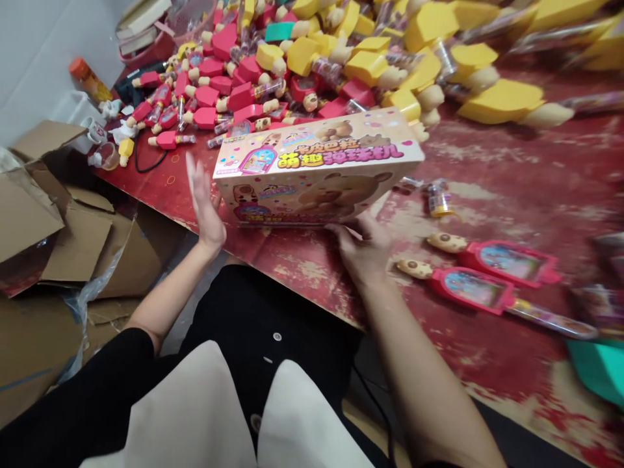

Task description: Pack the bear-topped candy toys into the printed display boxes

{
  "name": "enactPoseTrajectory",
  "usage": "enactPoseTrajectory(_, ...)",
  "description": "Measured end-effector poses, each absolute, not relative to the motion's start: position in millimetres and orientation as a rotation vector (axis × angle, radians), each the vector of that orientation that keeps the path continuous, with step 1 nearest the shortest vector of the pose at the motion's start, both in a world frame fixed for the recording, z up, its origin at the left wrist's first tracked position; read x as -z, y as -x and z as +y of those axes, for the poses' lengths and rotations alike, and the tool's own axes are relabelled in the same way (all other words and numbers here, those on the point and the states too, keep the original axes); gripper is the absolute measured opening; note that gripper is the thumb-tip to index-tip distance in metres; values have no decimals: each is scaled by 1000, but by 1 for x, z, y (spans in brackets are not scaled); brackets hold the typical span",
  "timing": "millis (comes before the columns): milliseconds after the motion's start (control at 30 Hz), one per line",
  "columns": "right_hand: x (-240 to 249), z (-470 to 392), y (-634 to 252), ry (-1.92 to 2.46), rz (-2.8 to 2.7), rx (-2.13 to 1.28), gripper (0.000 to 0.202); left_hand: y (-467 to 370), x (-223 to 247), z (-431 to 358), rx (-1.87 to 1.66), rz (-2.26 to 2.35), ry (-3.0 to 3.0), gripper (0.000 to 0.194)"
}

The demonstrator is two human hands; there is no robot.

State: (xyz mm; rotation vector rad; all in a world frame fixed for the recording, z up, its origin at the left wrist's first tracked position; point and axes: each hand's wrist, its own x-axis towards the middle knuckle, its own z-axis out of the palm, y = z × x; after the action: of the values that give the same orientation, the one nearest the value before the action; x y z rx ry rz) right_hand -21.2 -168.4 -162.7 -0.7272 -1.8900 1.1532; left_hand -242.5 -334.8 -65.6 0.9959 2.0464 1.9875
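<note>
A printed cardboard box (319, 188) with a cartoon bear and Chinese lettering stands on the red table in front of me. My left hand (207, 208) is beside its left end, palm toward it, fingers straight and spread. At the lower right edge, my right hand (364, 244) grips the box, and some of its fingers are hidden behind or beneath it. To the right of that hand lie two pink bear-headed pinball toys (475, 289), the nearer one with a clear candy tube (550, 318) joined to its end.
Pink toys (207, 97) and yellow toys (365, 68) pile up behind the box. A small clear tub (439, 198) lies on the worn red table (302, 266). Open cardboard cartons (82, 240) stand at left, near an orange-capped bottle (90, 78). Something green (599, 370) is at right.
</note>
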Motion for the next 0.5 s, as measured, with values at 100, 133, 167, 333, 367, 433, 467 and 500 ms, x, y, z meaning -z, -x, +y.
enactPoseTrajectory(100, 138, -173, 16, 732, -1751, -1167, 22, 246, 43, -311, -2079, 1772, -892, 71)
enactPoseTrajectory(133, 122, -175, 14, 696, -1659, -1154, 24, 245, 41, -306, -2094, 1723, -861, 73)
enactPoseTrajectory(167, 103, -176, 13, 651, -1580, -1124, 28, 244, 41, -302, -2111, 1691, -837, 74)
enactPoseTrajectory(333, 25, -172, 34, 450, -1712, -1096, 51, 240, 51, -305, -2115, 1651, -814, 79)
enactPoseTrajectory(367, 23, -171, 42, 452, -1731, -1148, 58, 240, 52, -307, -2111, 1663, -807, 80)
enactPoseTrajectory(433, 30, -168, 55, 484, -1704, -1199, 71, 239, 55, -311, -2116, 1701, -808, 82)
enactPoseTrajectory(467, 38, -167, 58, 502, -1676, -1181, 74, 239, 57, -312, -2119, 1712, -821, 83)
enactPoseTrajectory(500, 47, -165, 60, 514, -1662, -1154, 74, 240, 59, -312, -2115, 1712, -846, 84)
